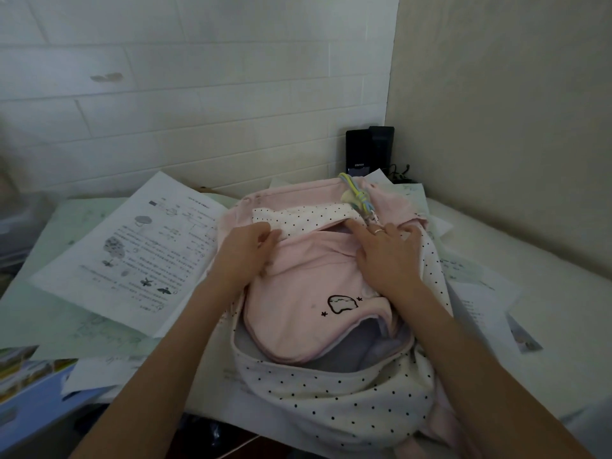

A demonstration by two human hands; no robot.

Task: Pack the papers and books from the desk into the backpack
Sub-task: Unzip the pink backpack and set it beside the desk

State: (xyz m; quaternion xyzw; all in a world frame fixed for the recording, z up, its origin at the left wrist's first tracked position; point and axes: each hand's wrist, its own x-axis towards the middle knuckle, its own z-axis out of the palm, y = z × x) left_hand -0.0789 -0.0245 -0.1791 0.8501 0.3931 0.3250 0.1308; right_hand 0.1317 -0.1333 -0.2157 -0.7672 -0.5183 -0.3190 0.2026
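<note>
Pink and polka-dot backpack (331,293) lies centre frame on the counter (546,293), surrounded by loose papers (132,253). Left hand (245,253) grip pinches the dotted flap edge, centre frame. Right hand (387,256) rests flat with fingers extended on the pink panel, grip released. A black speaker (367,150) stands in the corner behind.
</note>
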